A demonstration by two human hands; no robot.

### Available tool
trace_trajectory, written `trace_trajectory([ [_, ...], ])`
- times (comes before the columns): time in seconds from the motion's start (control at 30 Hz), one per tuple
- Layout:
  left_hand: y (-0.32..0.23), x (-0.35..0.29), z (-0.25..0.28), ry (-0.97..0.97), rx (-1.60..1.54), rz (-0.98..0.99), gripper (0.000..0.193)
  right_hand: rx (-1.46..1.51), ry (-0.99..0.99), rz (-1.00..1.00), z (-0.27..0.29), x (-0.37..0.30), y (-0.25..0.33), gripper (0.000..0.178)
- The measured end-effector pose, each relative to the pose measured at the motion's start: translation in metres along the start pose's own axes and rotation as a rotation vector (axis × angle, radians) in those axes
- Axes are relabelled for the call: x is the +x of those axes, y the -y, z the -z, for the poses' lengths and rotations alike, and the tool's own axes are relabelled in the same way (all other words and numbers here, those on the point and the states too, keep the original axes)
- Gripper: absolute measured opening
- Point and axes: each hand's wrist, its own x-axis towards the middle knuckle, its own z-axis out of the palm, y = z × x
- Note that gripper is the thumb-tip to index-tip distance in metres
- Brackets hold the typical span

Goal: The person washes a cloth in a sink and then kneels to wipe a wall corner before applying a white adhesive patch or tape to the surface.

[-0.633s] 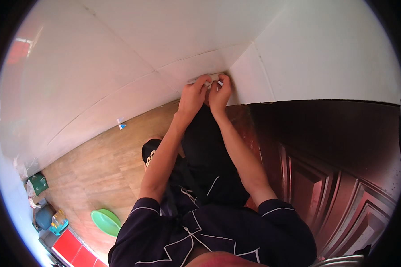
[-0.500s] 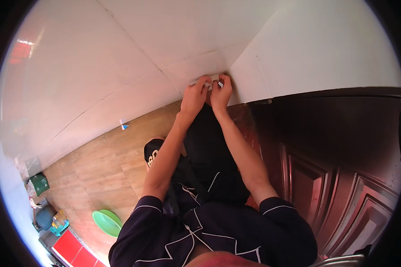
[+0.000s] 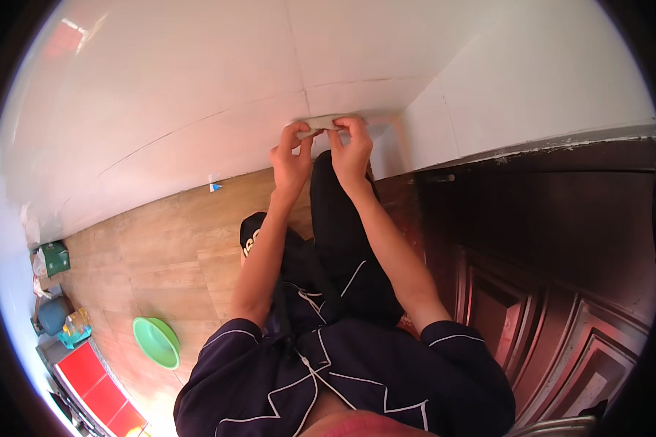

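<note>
A short beige strip-like piece (image 3: 318, 124) spans my two hands, close to the white tiled wall (image 3: 233, 58); its exact kind does not show. My left hand (image 3: 292, 156) pinches its left end between thumb and fingers. The other end is in the grip of my right hand (image 3: 351, 149), with the thumb underneath and the fingers on top. Whether the piece touches the wall, I cannot tell. Both forearms reach forward over my black trousers (image 3: 342, 218).
A dark brown panelled door (image 3: 517, 291) stands at my right, near the wall corner. On the wooden-looking floor (image 3: 175, 255) lie a blue-and-white scrap (image 3: 214, 185) and a green basin (image 3: 157, 342). Farther left are a green box (image 3: 55, 256) and a red-fronted cabinet (image 3: 98, 386).
My hands have moved slightly left and apart, and more of the beige piece shows between them. The whole view has shifted a little, with the wall corner now farther right.
</note>
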Motion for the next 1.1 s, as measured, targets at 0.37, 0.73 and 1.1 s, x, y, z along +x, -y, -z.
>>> trace_trajectory([
  [0.37, -0.052, 0.034, 0.062, -0.28, -0.189, -0.033, 0.021, 0.093, -0.004, 0.274, -0.029, 0.04, 0.084, 0.019],
  [0.73, 0.064, -0.021, 0.055, -0.209, 0.069, 0.29, 0.016, -0.044, 0.324, -0.091, -0.072, -0.047, -0.002, 0.012],
  [1.1, -0.027, 0.032, 0.11, -0.384, -0.24, -0.011, 0.019, 0.114, 0.15, 0.242, -0.061, 0.022, 0.116, 0.013],
])
